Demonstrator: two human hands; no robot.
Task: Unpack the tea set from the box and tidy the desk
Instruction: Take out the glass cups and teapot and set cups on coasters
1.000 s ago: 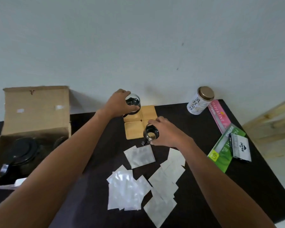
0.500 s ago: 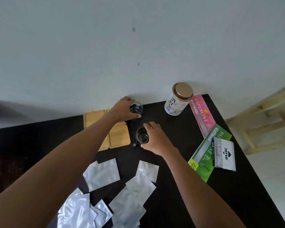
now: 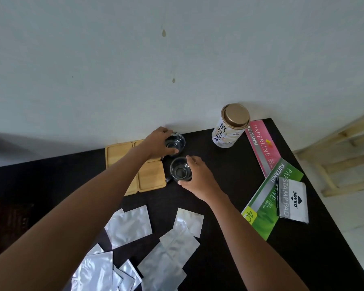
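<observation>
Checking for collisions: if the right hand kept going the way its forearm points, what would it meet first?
The right hand, holding a glass cup, heads toward the other glass cup in the left hand; depth is uncertain.

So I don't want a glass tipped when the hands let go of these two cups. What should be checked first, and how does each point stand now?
1. Left hand grips the far glass cup: ok.
2. Right hand grips the near glass cup: ok.
3. Both cups upright, mouths up: ok.
4. Cups seated on the black desk: cannot tell, bases hidden.
5. Cups clear of the wooden coasters: ok, they sit just to the right of them.
6. Room from the tea tin: ok.
</observation>
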